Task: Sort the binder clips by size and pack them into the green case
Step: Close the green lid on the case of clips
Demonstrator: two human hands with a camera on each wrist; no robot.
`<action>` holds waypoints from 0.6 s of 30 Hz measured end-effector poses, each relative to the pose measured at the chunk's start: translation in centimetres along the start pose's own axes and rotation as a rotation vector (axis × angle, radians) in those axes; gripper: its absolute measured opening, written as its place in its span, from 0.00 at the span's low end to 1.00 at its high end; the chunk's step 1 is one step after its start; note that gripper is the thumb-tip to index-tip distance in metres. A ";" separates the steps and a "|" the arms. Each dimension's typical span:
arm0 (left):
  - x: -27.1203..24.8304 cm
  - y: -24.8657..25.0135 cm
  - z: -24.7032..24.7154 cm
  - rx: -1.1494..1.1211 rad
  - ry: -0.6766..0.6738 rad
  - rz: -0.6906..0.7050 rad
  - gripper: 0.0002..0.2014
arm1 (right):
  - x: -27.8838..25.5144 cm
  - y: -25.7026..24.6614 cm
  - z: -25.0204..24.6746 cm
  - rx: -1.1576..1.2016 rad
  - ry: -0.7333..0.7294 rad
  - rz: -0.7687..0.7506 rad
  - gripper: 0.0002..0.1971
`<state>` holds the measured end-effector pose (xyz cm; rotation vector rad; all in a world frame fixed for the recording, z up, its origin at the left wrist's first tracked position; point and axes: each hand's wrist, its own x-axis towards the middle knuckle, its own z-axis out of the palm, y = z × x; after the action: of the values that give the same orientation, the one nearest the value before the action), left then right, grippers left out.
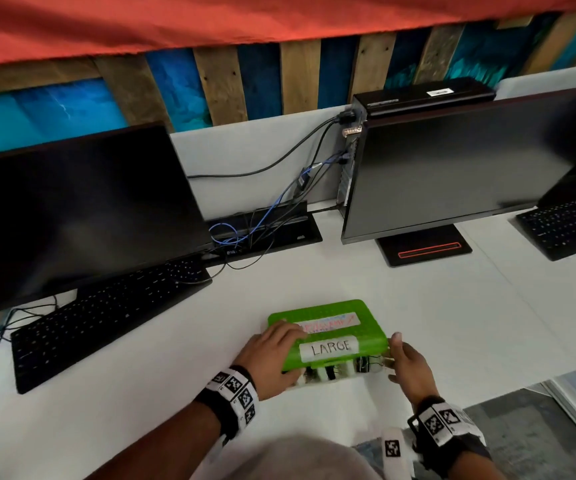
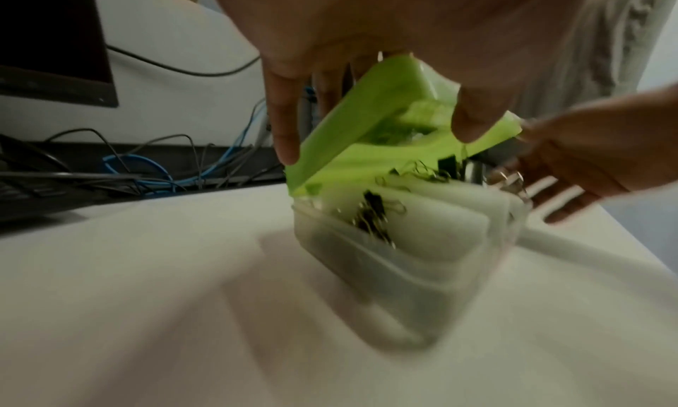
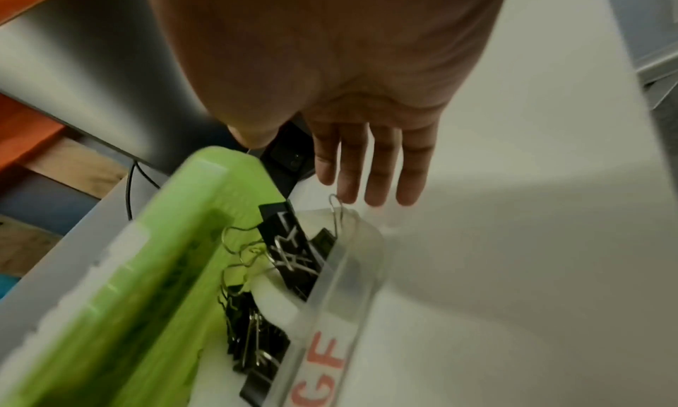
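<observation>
A person's left hand (image 1: 272, 355) lies across the green lid (image 1: 328, 336) of the green case (image 1: 331, 374) on the near part of a white desk (image 1: 418, 306), fingers on top and thumb hooked under the lid's near-left edge, so the lid is gripped and stands partly raised over the clear base. The right hand (image 1: 407, 370) waits just beside the case's right end, fingers straight and relaxed, thumb tip touching the lid's corner; it holds nothing. Black binder clips (image 3: 290, 256) with wire handles fill the divided base, and the right wrist view shows one handle poking above the rim at the right end. A white label (image 1: 328, 348) on the lid reads "LARGE". The case looks like thin, light plastic, the lid likely flexing if pressed at one corner, so both hands on the near edge seem the better hold. The steel clips are probably stiff and springy, apt to snag by their handles; the raised one may block closing unless pushed down. Two dark monitors and keyboards stand farther back.
</observation>
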<state>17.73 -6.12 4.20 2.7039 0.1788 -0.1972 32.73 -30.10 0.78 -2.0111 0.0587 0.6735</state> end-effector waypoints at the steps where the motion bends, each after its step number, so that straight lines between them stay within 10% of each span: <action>1: 0.1 -0.2 -0.7 -0.043 0.042 -0.009 0.27 | -0.4 0.5 0.0 -0.020 0.023 -0.010 0.28; 13: 4.4 -2.4 -4.0 -0.252 0.300 -0.161 0.26 | 0.1 -4.4 1.2 -0.341 0.049 -0.227 0.06; 18: 5.4 -2.2 -3.6 -0.265 0.354 -0.122 0.25 | 1.6 -5.5 2.1 -0.466 0.005 -0.159 0.26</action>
<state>23.07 -2.10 5.64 2.4429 0.4420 0.2565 34.86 -25.11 3.58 -2.4307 -0.2763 0.6194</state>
